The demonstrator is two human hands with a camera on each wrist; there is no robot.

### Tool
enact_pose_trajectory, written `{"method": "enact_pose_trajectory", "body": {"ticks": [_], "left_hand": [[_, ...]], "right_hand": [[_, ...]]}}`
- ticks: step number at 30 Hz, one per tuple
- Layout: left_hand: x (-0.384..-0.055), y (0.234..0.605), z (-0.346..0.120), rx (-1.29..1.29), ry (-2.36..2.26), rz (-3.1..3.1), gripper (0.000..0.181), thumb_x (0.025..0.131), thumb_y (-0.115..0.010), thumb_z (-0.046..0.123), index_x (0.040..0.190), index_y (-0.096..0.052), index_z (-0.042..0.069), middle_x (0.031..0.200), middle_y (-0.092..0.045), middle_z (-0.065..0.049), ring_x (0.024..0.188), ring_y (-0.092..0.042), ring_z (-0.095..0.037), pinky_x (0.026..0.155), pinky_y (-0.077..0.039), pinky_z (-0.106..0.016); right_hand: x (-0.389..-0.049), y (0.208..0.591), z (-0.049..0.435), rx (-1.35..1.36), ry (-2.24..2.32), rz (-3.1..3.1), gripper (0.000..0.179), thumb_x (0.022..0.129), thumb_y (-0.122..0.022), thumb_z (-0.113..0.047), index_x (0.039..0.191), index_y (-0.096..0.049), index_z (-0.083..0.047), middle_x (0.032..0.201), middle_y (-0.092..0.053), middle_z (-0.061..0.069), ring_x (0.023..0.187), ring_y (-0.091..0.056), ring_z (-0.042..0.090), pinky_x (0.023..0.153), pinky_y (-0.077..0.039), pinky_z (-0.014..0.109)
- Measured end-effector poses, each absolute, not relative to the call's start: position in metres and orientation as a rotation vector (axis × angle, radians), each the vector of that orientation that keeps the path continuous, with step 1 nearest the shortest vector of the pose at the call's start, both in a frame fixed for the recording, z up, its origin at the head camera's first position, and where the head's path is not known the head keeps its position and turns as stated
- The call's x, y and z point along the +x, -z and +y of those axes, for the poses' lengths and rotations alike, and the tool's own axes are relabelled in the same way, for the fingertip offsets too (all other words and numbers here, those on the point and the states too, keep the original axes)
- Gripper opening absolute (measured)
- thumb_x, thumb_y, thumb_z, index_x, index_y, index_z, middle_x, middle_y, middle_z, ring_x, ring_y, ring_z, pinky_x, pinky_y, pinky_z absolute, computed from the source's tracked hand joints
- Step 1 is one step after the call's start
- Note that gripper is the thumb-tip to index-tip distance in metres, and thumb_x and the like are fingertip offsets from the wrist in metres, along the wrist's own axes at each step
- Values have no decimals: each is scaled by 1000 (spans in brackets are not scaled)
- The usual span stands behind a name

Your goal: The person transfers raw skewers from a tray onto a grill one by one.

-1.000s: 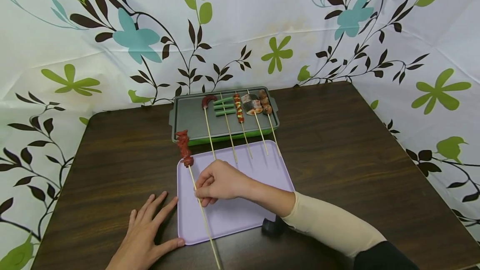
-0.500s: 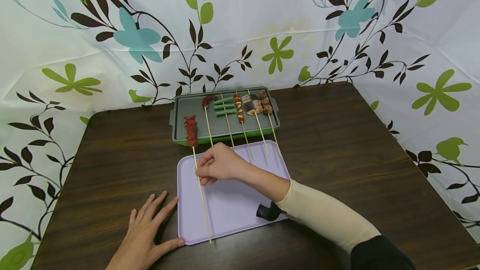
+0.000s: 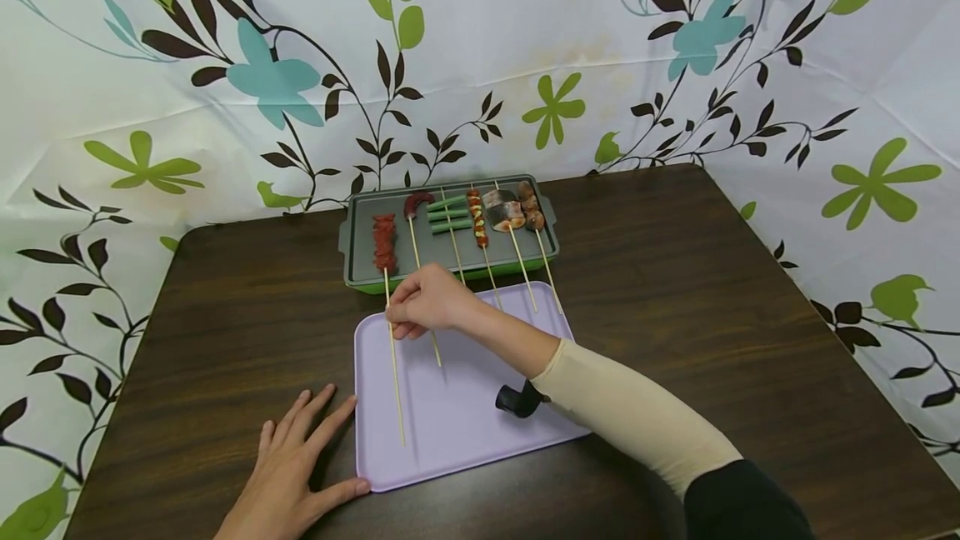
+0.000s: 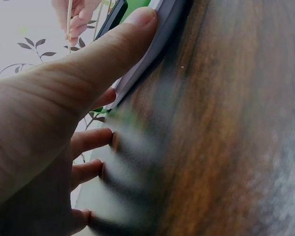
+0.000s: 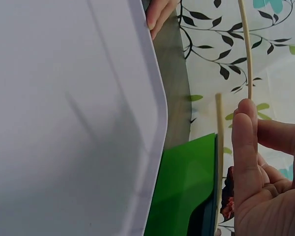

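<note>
My right hand (image 3: 433, 300) pinches the bamboo stick of a red meat skewer (image 3: 384, 244) between thumb and fingers. The meat is over the left part of the grey griddle (image 3: 361, 219); whether it touches the surface I cannot tell. Its stick slants back over the lilac tray (image 3: 465, 432). In the right wrist view the pinched stick (image 5: 248, 49) rises from the fingertips. My left hand (image 3: 288, 465) rests on the table with fingers spread, its thumb and a fingertip at the tray's left edge. The left wrist view shows that thumb (image 4: 118, 44) against the tray rim.
Several other skewers lie side by side on the griddle: a dark red curled piece (image 3: 417, 203), green stalks (image 3: 450, 225), a red-and-yellow row (image 3: 477, 219), fish (image 3: 504, 211) and brown chunks (image 3: 531, 207). Their sticks overhang the tray. A patterned cloth (image 3: 480, 40) hangs behind the wooden table (image 3: 712, 315).
My right hand has moved forward, away from me, carrying the meat skewer from above the tray's far left corner to over the griddle. The left hand has stayed in place.
</note>
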State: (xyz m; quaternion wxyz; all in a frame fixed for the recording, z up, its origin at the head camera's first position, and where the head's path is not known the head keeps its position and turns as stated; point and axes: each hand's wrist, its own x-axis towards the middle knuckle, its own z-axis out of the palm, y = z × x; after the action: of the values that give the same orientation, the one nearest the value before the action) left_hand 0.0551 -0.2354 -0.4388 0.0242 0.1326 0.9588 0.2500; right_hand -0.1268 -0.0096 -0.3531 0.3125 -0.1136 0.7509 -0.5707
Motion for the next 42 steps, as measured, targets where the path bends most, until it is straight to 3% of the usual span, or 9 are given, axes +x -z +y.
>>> {"method": "enact_pose_trajectory", "body": {"ticks": [5,14,35,42], "left_hand": [[54,439,-235,400,-766,2960,90,72,-75,65,149,-43,32,154,-31,-13,139,-21,-48,91,-14,-84],[54,439,-235,381,-759,2945,90,71,-74,66,148,-44,31,153,-31,-13,138,-21,-49,91,-14,-85],[55,440,-235,415,-779,2963,91,71,-77,63,149,-42,32,153,-32,-13,137,-22,-49,89,-14,-86],[55,440,-236,429,-777,2973,91,71,-78,62,150,-42,33,153,-32,-13,137,-22,-49,88,-15,-86]], "right_hand": [[-133,354,-9,-287,1486,2001,14,91,-68,-5,94,-73,8,68,-70,13,59,-69,17,66,-59,40],[-137,355,-11,-270,1502,2045,12,91,-66,-4,91,-73,6,66,-70,11,56,-68,16,57,-58,32],[-147,358,-18,-224,1474,2175,11,91,-69,-8,92,-74,2,65,-70,6,60,-70,17,57,-58,32],[-150,355,-19,-217,1439,2223,9,91,-70,-9,90,-74,-1,63,-70,6,67,-72,27,60,-59,38]]}}
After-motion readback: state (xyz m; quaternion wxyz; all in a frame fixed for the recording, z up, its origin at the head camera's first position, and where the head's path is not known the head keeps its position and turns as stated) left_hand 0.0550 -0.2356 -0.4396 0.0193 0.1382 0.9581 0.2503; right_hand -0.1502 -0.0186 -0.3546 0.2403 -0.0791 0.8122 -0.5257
